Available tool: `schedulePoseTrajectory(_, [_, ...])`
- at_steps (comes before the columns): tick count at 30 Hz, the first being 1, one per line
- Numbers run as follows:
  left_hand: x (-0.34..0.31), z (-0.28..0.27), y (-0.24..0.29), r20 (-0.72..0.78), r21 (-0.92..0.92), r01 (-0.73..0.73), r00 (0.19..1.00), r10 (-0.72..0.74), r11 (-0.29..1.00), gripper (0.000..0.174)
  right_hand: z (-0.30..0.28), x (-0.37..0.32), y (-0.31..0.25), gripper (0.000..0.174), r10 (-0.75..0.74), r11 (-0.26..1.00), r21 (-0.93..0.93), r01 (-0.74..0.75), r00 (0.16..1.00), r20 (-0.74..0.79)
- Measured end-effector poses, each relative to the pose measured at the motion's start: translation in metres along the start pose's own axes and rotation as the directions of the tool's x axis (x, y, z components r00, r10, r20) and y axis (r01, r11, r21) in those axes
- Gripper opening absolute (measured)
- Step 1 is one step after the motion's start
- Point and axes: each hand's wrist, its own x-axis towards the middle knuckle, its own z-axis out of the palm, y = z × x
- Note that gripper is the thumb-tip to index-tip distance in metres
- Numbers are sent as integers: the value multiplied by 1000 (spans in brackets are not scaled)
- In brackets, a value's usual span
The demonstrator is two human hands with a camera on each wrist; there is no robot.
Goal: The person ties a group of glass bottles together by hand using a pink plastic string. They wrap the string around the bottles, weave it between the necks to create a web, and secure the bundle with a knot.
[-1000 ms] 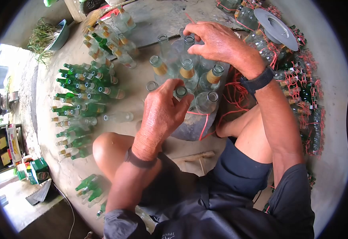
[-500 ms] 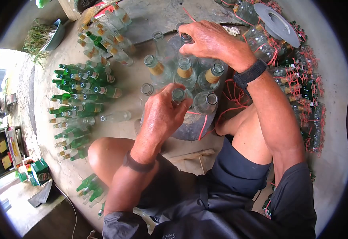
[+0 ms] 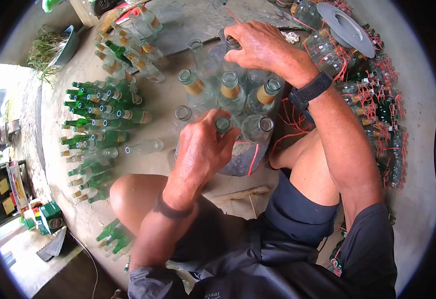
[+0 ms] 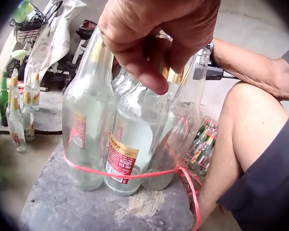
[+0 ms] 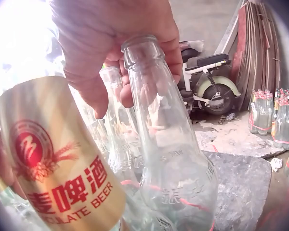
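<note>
A cluster of clear glass bottles (image 3: 231, 99) stands on a dark slab (image 3: 235, 164), with a bare strip of it showing along the near edge. The left hand (image 3: 203, 144) reaches in over that near end, its grip closed on a bottle neck (image 3: 223, 123), fingers and thumb curled round it just below the mouth. The right hand (image 3: 265, 47) is over the far side of the cluster, its grip also closed—fingers bent round the neck of a far bottle (image 3: 233, 44).

Red cord (image 4: 89, 170) runs low round the bottles; in the left wrist view it meets in a crossing near the slab's right edge, and a loose end (image 3: 254, 158) hangs down from there. A few of the bottles carry gold neck bands, and one shows a red and gold label (image 4: 121, 159) low on its body. More red cord lies in a loose tangle (image 3: 290, 119) beside the slab's right edge.

On the floor to the left are rows of green and clear bottles (image 3: 103, 114), with another clear group (image 3: 133, 42) farther off. To the right are bundles of bottles (image 3: 377, 114) tied with red cord—a grey ring-shaped object (image 3: 345, 30) rests on top of some. A basin (image 3: 66, 47) with green stalks sits at the far left.
</note>
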Motion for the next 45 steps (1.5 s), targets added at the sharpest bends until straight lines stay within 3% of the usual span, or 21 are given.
schedulePoseTrajectory(17, [-4,-6,7,30,8,83,996,-83,997,31,8,-1,1,32,-48,997,-63,41,993,-105])
schedulePoseTrajectory(19, [-4,-7,7,31,8,86,996,-86,996,31,6,0,-1,32,28,993,-115,-35,998,-54])
schedulePoseTrajectory(28, [-7,-8,2,38,47,49,998,-51,998,30,3,-1,3,33,38,992,-122,-44,998,-49])
schedulePoseTrajectory(33, [-6,-9,6,57,-16,126,991,-125,992,33,3,3,5,33,88,989,-113,-91,996,-33])
schedulePoseTrajectory(43, [-9,-12,4,70,-20,141,988,-139,990,33,5,2,8,38,102,985,-131,-109,993,-59])
schedulePoseTrajectory(45, [-9,-12,3,46,21,87,995,-87,996,28,4,3,8,39,111,984,-137,-115,993,-41])
